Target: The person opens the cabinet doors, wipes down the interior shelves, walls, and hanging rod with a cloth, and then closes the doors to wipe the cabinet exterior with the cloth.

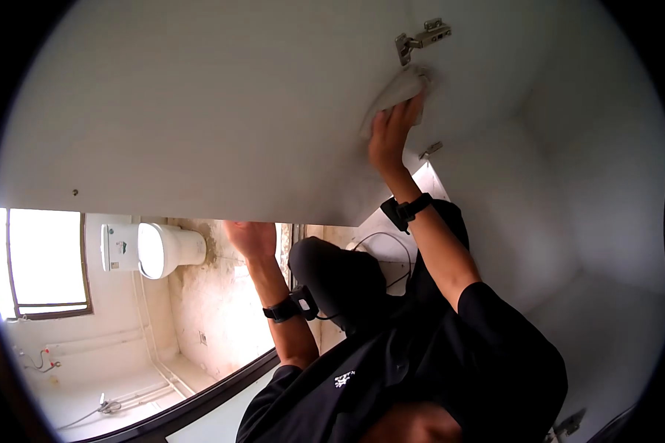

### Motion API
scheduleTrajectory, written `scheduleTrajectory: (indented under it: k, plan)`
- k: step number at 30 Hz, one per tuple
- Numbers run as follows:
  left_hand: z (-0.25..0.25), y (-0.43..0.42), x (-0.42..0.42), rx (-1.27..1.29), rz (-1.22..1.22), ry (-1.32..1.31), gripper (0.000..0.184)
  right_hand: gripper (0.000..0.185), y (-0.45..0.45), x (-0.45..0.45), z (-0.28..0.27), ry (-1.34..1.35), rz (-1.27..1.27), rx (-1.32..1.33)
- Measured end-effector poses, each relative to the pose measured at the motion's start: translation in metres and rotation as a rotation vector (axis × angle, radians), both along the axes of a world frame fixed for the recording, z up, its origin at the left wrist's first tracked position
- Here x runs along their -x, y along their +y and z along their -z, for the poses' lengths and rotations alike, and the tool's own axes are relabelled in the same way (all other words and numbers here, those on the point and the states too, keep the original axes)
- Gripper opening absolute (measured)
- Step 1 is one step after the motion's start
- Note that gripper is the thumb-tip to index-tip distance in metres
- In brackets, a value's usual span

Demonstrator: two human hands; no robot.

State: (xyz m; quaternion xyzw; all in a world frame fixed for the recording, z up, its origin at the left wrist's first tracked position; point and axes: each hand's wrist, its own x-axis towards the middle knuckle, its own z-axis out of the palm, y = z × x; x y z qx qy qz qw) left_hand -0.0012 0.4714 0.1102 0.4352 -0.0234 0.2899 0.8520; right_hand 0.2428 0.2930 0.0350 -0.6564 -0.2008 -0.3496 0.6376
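A grey-white cloth (396, 94) lies pressed against the pale cabinet panel, just below a metal hinge (423, 38). The fingers of my right hand (393, 133) are on the cloth, bent over it. Lower and to the left, my left hand (251, 238) is at the bottom edge of the wide white door panel (199, 111). Its fingers are hidden behind that panel, so their grip does not show. Both wrists wear black bands.
A second hinge (430, 150) sits below the cloth. Pale cabinet walls (591, 184) enclose the right side. Beyond the door are a white toilet (171, 249), a bright window (48, 262) and wall pipes (151, 332). A dark frame (199, 395) crosses the lower left.
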Motion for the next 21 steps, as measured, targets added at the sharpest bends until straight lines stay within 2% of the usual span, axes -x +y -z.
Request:
scheduleTrajectory:
  k: [1,2,4,5,7,9,11,14,17,18,20,21]
  plan:
    - [-0.003,0.003,-0.003,-0.012,0.051,-0.03,0.043,0.063,0.007,-0.003,-0.002,0.124,-0.041,-0.135]
    - [-0.005,0.003,-0.005,-0.012,0.045,-0.013,0.043,0.063,0.014,-0.004,-0.003,0.141,-0.047,-0.135]
    - [-0.013,-0.013,-0.013,0.133,-0.094,0.038,0.044,0.067,0.023,-0.005,-0.003,0.397,-0.075,-0.255]
    - [-0.019,-0.021,-0.019,0.134,-0.073,0.051,0.045,0.067,0.029,-0.006,-0.002,0.411,-0.066,-0.253]
    - [-0.013,-0.019,-0.023,0.126,-0.054,0.046,0.045,0.061,0.038,-0.002,-0.014,0.369,-0.05,-0.079]
    - [-0.012,-0.018,-0.023,0.123,-0.009,0.046,0.046,0.053,0.029,0.0,-0.056,0.138,-0.143,0.022]
    - [-0.016,-0.02,-0.019,-0.008,-0.2,0.185,0.045,0.048,0.022,-0.006,-0.093,0.067,-0.187,0.094]
    - [-0.021,-0.024,-0.021,-0.001,-0.295,0.234,0.045,0.047,0.013,-0.019,-0.079,0.058,-0.168,0.073]
    - [-0.011,-0.023,-0.014,-0.059,-0.284,0.214,0.046,0.064,0.026,-0.031,0.026,0.047,0.028,-0.077]
    - [-0.01,-0.021,-0.014,-0.092,-0.272,0.201,0.046,0.067,0.026,-0.025,0.062,0.256,0.06,0.003]
    - [-0.013,-0.022,-0.022,-0.067,-0.225,0.175,0.046,0.067,0.022,-0.025,0.123,0.691,0.004,-0.13]
    - [-0.016,-0.024,-0.022,-0.037,-0.186,0.156,0.046,0.068,0.029,-0.035,0.17,0.798,0.017,-0.133]
